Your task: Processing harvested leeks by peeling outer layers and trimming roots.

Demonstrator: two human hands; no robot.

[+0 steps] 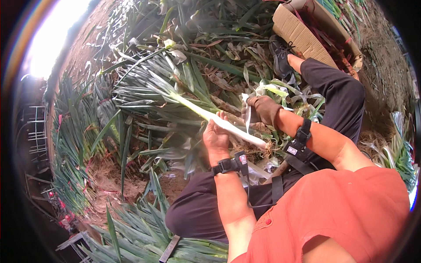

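A long green onion (240, 133) lies across my bare left hand (215, 136), whose fingers are closed round its white stalk. Its root end points to the lower right, and its green leaves fan out to the upper left. My right hand (265, 110), in a brown glove, is closed just above the stalk. A pale strip of onion skin (248, 115) hangs from its fingers down to the stalk. Some fingertips of the right hand are hidden by the glove's angle. Peeled leaves (280, 90) lie just beyond it.
Trimmed leaves (219, 81) cover the ground ahead. Bundles of green onions lie at left (72, 136), lower left (131, 232) and far right (401, 149). A cardboard box (302, 37) holding reddish strips stands at upper right, beside my shoe (280, 55). A metal bar (170, 249) is near my left knee.
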